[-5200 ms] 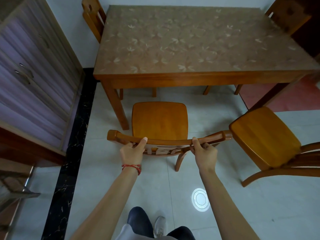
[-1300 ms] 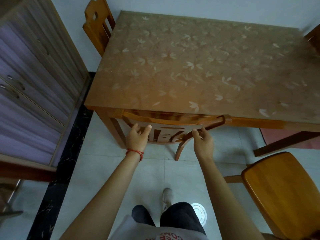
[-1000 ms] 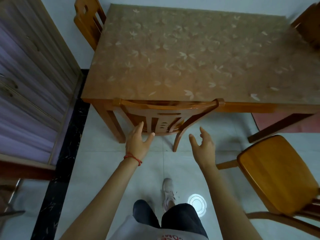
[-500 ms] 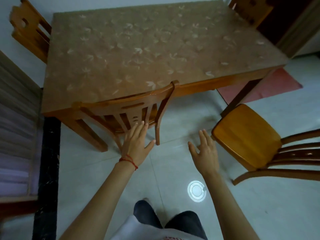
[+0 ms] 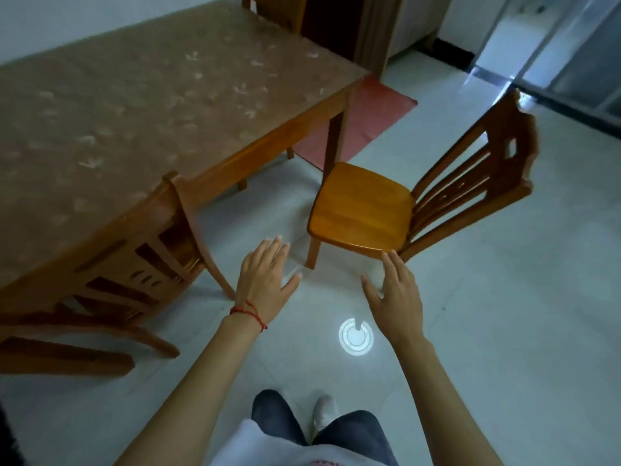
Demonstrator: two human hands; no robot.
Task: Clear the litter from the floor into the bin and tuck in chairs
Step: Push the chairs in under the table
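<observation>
A wooden chair (image 5: 141, 257) stands pushed in under the long side of the wooden table (image 5: 151, 105) at the left. A second wooden chair (image 5: 363, 210) stands pulled out on the tiled floor near the table's right corner, its seat facing me and its slatted back to the right. My left hand (image 5: 265, 280) hovers with fingers spread between the two chairs, holding nothing. My right hand (image 5: 396, 294) is spread too, just below the front corner of the pulled-out chair's seat. No litter or bin is in view.
A red mat (image 5: 356, 122) lies on the floor beyond the table's corner. Another chair's back (image 5: 275, 8) shows at the table's far end. A dark doorway (image 5: 332, 25) and a glass door (image 5: 554, 45) are at the back right. A round light reflection (image 5: 355, 337) marks the tiles.
Both hands let go of the left chair after pushing it under the table. The view has swung right, bringing the pulled-out chair nearer the middle, and both hands have shifted toward it.
</observation>
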